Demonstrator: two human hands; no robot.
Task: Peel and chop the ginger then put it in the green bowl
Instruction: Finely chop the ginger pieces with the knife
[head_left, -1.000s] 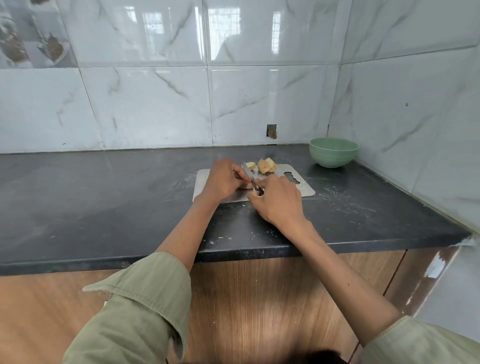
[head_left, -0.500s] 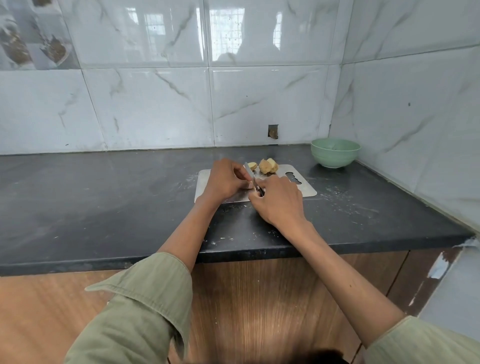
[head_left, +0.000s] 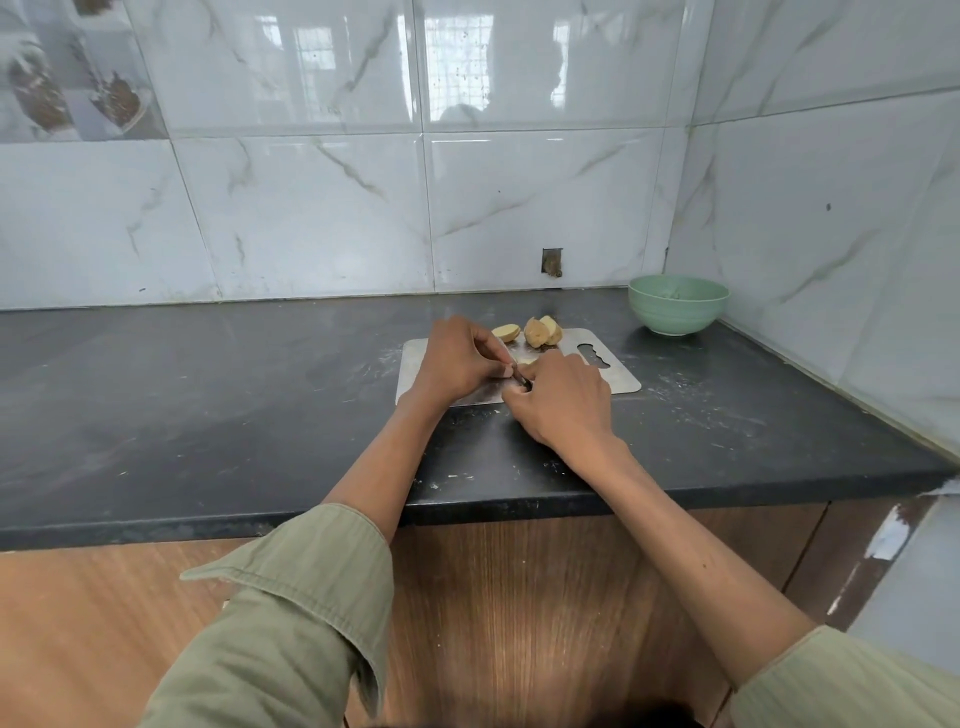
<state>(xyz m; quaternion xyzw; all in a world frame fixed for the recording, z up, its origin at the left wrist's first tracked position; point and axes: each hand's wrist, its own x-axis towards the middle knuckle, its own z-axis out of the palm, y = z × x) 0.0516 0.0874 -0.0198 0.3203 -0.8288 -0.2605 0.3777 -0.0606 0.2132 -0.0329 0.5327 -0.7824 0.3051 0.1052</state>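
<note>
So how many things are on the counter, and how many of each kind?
Ginger pieces lying free at the back of the board: 3, one and two touching
Green bowl: 1
Steel cutting board: 1
Knife: 1, mostly hidden between the left hand and the right hand
Total: 6 things, not counting anything the hands cover.

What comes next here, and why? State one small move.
Probably keep slicing: press the knife in the right hand down through the piece the left hand steadies on the cutting board. Bigger ginger chunks wait uncut at the board's far edge, and no ginger shows in the green bowl.
</note>
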